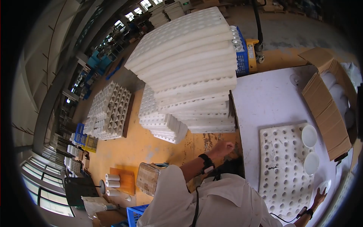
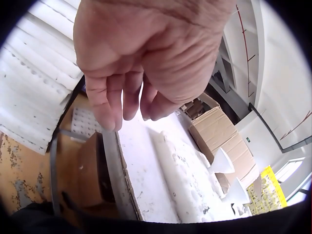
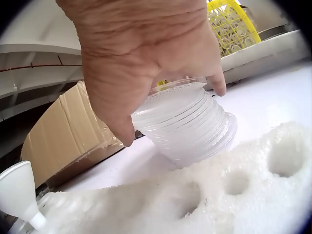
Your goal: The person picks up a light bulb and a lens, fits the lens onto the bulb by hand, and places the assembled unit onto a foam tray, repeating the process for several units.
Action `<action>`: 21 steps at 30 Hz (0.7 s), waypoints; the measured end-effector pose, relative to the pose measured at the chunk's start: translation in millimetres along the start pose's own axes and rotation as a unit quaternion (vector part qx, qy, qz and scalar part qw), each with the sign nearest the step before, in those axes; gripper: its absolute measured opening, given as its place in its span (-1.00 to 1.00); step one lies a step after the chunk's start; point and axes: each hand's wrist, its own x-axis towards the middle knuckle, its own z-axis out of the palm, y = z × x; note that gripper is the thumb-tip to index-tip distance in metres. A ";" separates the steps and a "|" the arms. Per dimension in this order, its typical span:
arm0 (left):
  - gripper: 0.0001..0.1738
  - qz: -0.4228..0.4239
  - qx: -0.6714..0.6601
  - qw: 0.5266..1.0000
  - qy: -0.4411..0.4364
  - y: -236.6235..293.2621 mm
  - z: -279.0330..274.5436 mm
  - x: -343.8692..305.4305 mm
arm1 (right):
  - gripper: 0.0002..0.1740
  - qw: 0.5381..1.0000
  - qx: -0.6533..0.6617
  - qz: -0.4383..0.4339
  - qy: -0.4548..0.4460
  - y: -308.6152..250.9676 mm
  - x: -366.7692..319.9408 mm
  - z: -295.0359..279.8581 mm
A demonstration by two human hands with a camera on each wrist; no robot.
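My right hand (image 1: pixel 319 197) (image 3: pixel 146 63) spans a stack of clear, ridged round pieces (image 3: pixel 187 124), thumb on one side and a finger on the other. The stack stands on the white tabletop beside a white foam sheet (image 1: pixel 280 166) (image 3: pixel 234 195) full of round holes. Two white funnel-shaped pieces (image 1: pixel 309 136) (image 1: pixel 311 164) stand wide end up along the sheet's far right edge; one of these funnels (image 3: pixel 17 190) shows at left in the right wrist view. Away from the sheet, my left hand (image 1: pixel 222 149) (image 2: pixel 151 58) hangs near the table's left edge, fingers loosely bent, holding nothing.
An open cardboard box (image 1: pixel 327 113) with white round pieces inside stands along the table's right side. Left of the table rises a tall pile of white foam sheets (image 1: pixel 193 72). A blue crate (image 1: pixel 242 56) sits behind, a cardboard carton (image 1: pixel 148 178) near my left elbow.
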 end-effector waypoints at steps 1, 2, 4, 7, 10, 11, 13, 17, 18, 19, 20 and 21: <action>-0.72 -0.010 0.011 1.000 -0.011 1.1 -1.4 -1.1 | -0.28 1.000 0.008 -0.008 0.012 0.4 -0.6 -0.6; -0.73 -0.020 0.023 0.999 -0.022 1.5 -2.0 -2.0 | -0.36 0.999 0.015 -0.016 0.025 1.8 -2.1 -1.1; -0.73 -0.023 0.023 0.999 -0.026 -0.2 -2.1 -3.7 | -0.43 0.999 0.026 -0.029 0.031 8.9 -1.3 1.1; -0.73 -0.016 0.031 0.999 -0.027 -1.2 -3.7 -5.0 | -0.53 0.997 0.016 -0.051 0.057 8.1 -12.5 -9.7; -0.76 0.031 0.035 0.999 -0.010 2.5 -4.6 -4.8 | -0.57 0.988 0.000 -0.100 0.116 17.0 -17.7 -24.0; -0.79 0.068 0.034 0.997 0.002 5.4 -5.1 -4.0 | -0.58 0.978 0.004 -0.137 0.154 21.2 -19.4 -29.4; -0.81 0.058 0.031 0.998 -0.012 12.5 -1.6 3.6 | -0.57 0.972 0.062 -0.120 0.194 0.1 -45.2 -62.7; -0.85 0.088 0.001 0.995 -0.045 54.0 13.6 17.9 | -0.45 0.955 0.247 0.006 0.166 -16.9 -80.5 -93.2; -0.85 0.087 -0.001 0.995 -0.046 61.1 20.2 24.0 | -0.44 0.912 0.379 0.034 0.156 -40.3 -99.5 -114.7; -0.85 0.142 -0.005 0.987 -0.075 66.9 28.3 30.4 | -0.42 0.851 0.501 0.061 0.143 -68.4 -120.7 -139.9; -0.85 0.195 -0.010 0.975 -0.104 73.7 35.2 34.1 | -0.51 0.831 0.524 0.132 0.134 -108.3 -140.1 -171.8; -0.84 0.195 -0.018 0.969 -0.150 90.1 36.8 34.3 | -0.51 0.833 0.520 0.133 0.134 -105.7 -146.0 -167.0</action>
